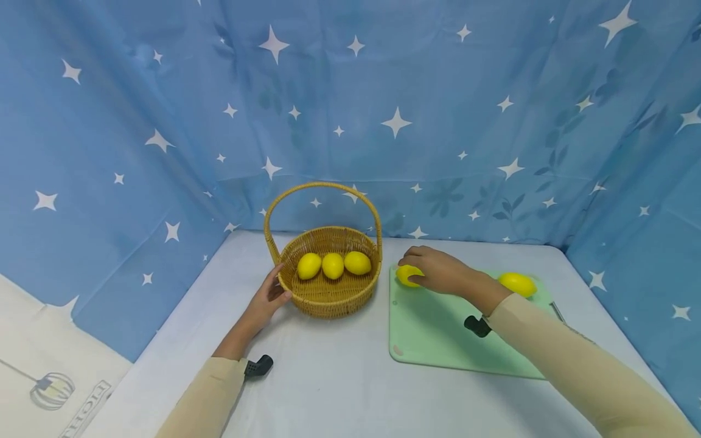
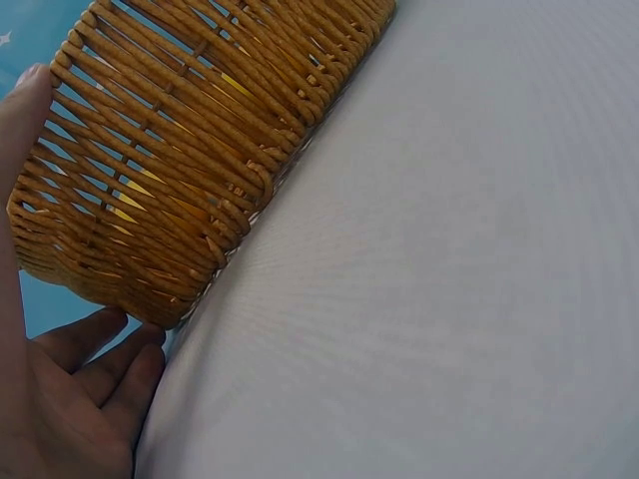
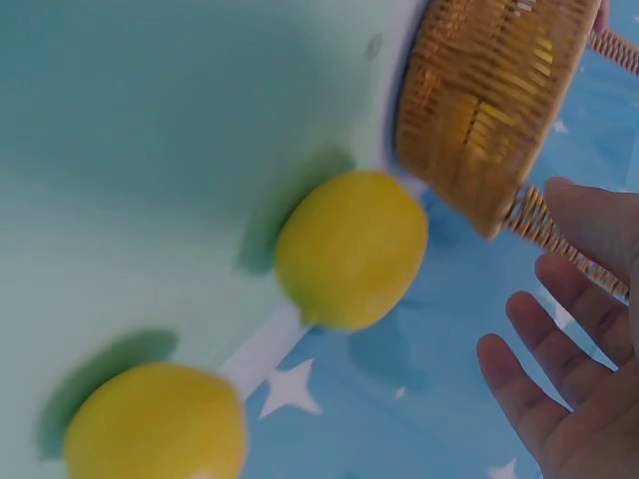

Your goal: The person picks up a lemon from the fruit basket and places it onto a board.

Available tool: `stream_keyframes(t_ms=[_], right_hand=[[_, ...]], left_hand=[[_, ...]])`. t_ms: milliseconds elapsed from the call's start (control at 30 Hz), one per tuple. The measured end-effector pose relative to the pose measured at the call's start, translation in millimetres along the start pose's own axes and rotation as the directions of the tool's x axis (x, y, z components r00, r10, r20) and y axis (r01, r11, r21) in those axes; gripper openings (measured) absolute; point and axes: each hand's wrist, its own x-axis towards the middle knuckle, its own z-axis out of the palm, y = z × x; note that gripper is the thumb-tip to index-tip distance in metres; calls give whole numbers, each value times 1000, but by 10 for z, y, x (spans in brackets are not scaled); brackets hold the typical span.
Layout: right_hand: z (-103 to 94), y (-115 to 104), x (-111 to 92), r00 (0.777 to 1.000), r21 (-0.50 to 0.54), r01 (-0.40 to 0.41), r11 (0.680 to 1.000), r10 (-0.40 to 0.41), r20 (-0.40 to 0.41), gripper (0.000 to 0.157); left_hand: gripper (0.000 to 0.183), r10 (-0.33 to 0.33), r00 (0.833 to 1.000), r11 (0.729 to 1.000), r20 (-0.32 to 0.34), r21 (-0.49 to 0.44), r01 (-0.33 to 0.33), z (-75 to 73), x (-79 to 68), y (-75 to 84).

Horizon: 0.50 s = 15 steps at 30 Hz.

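Observation:
A wicker basket (image 1: 328, 310) with a tall arched handle holds three lemons (image 1: 333, 266) in a row. My left hand (image 1: 265, 301) holds the basket's left side, with the thumb by the rim and fingertips low against the woven wall in the left wrist view. A lemon (image 3: 351, 249) lies near the left far corner of the green cutting board (image 1: 438, 340). Over it reaches my right hand (image 1: 440, 271); its fingers (image 3: 559, 349) are spread and apart from the lemon in the right wrist view. A second lemon (image 1: 517, 284) rests at the board's far right.
A thin metal piece (image 1: 557, 311) shows at the board's right edge, partly hidden by the right sleeve. Blue star-printed curtains (image 1: 350, 121) stand behind and beside the white tabletop (image 1: 328, 377). Each wrist carries a small black camera mount (image 1: 258, 366).

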Motion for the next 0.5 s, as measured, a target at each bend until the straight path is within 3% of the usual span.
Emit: stream_keyframes(t_ms=[267,500], right_hand=[[91,-140,258,993,-6,116,993,-116,-24,26],[193,-213,451,995,35,97,995,-96,-34,22]], left_hand=[[76,15,1000,1000,23,16,-16,26,-82,299],[76,17,1000,1000,20,18,-17,17,-93,334]])
